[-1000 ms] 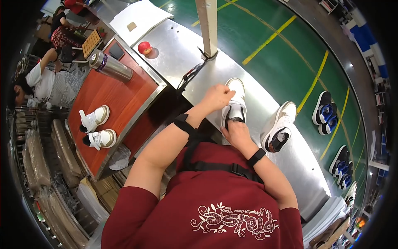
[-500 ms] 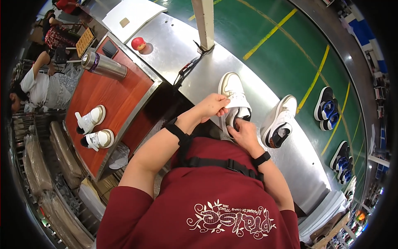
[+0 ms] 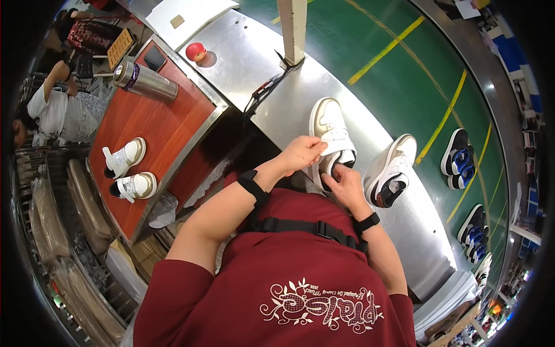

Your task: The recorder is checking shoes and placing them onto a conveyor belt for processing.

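A white sneaker with a gold-beige toe (image 3: pixel 330 117) rests on the metal ledge in front of me, toe pointing away. My left hand (image 3: pixel 304 152) pinches the white strap across its upper. At the shoe's opening is my right hand (image 3: pixel 346 185), its thumb and fingers closed on the collar edge, with some fingertips hidden inside. Just right of it stands the matching sneaker (image 3: pixel 393 168), apart from both hands, its dark lining and printed insole showing.
A red table (image 3: pixel 167 124) at left holds a steel flask (image 3: pixel 151 82), a phone (image 3: pixel 155 58) and two small white shoes (image 3: pixel 130 156). A red apple (image 3: pixel 196 52), a post (image 3: pixel 293 34) and cables (image 3: pixel 263 89) are on the ledge. Dark-blue shoes (image 3: pixel 457 159) stand on the green surface.
The view has shifted slightly. My left hand has moved a little along the strap, which now lies flatter across the shoe. The right hand stays at the collar.
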A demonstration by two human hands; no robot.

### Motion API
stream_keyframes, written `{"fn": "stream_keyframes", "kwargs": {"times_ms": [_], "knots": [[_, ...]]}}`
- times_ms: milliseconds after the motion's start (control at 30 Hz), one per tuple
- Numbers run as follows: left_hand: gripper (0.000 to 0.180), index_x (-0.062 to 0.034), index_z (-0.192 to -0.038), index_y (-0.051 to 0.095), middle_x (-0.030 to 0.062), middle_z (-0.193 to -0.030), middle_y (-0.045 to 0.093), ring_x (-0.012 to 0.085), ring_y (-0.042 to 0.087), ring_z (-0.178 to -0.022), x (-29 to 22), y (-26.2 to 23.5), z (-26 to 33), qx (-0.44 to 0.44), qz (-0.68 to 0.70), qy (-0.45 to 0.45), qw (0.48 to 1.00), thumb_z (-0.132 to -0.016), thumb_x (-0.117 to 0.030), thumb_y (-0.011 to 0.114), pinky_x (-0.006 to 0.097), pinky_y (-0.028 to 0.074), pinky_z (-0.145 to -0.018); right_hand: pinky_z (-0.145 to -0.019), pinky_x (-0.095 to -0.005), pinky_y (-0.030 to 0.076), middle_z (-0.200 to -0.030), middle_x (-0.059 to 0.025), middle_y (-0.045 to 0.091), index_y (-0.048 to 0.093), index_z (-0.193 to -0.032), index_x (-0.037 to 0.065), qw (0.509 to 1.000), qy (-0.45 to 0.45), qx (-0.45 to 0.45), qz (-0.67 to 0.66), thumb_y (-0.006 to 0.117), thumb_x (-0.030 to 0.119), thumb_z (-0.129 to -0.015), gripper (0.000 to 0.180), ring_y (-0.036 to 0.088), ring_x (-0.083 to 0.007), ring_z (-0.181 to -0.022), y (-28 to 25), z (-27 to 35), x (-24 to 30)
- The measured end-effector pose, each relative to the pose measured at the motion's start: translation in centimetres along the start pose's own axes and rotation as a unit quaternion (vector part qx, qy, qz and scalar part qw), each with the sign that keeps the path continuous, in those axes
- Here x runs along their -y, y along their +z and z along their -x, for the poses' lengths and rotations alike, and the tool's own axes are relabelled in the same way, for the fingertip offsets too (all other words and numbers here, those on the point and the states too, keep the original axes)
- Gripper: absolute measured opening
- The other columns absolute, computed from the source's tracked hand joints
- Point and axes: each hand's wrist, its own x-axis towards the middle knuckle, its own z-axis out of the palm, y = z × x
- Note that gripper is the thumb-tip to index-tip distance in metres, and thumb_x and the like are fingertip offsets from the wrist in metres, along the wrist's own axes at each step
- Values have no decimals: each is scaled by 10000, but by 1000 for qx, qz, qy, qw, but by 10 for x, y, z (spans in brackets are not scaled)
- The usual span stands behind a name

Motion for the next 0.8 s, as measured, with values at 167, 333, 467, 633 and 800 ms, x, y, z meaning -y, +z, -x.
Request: {"fn": "stream_keyframes", "kwargs": {"times_ms": [167, 333, 467, 633, 800], "knots": [[302, 7, -774, 557, 7, -594, 456, 99, 393, -563, 11, 13, 2, -104, -174, 92, 975, -911, -260, 523, 286, 363, -514, -499, -393, 406, -546, -164, 514, 516, -629, -15, 1000, 1, 5, 0, 655, 266, -726, 328, 533, -332, -513, -2, -1, 1], [348, 19, -766, 561, 32, -593, 459, 109, 398, -565, 10, 20, 4, -132, -176, 85, 972, -900, -302, 542, 292, 367, -514, -498, -397, 406, -539, -162, 513, 523, -630, -16, 1000, -8, 4, -2, 653, 260, -720, 318, 532, -334, -510, -4, -2, -3], [419, 12, -724, 564, 57, -587, 482, 108, 437, -572, 22, 24, 2, -156, -183, 36, 970, -881, -377, 572, 292, 391, -522, -504, -405, 414, -547, -164, 526, 527, -633, -8, 1000, -1, 4, -8, 643, 257, -720, 302, 543, -339, -522, -4, -2, -5], [351, -10, -745, 570, 36, -633, 528, 96, 470, -595, 31, 22, 0, -191, -193, 45, 962, -849, -339, 638, 269, 413, -543, -534, -418, 445, -578, -164, 563, 544, -650, 18, 999, -38, -2, 15, 631, 261, -720, 267, 571, -344, -562, 3, -6, -8], [215, -39, -843, 570, -27, -752, 546, 65, 470, -693, 32, 16, -6, -194, 12, 159, 968, -808, -203, 705, 208, 404, -643, -550, -428, 457, -598, -159, 575, 558, -667, 28, 991, -100, -41, 74, 622, 271, -720, 257, 581, -333, -566, 18, -8, -6]]}}
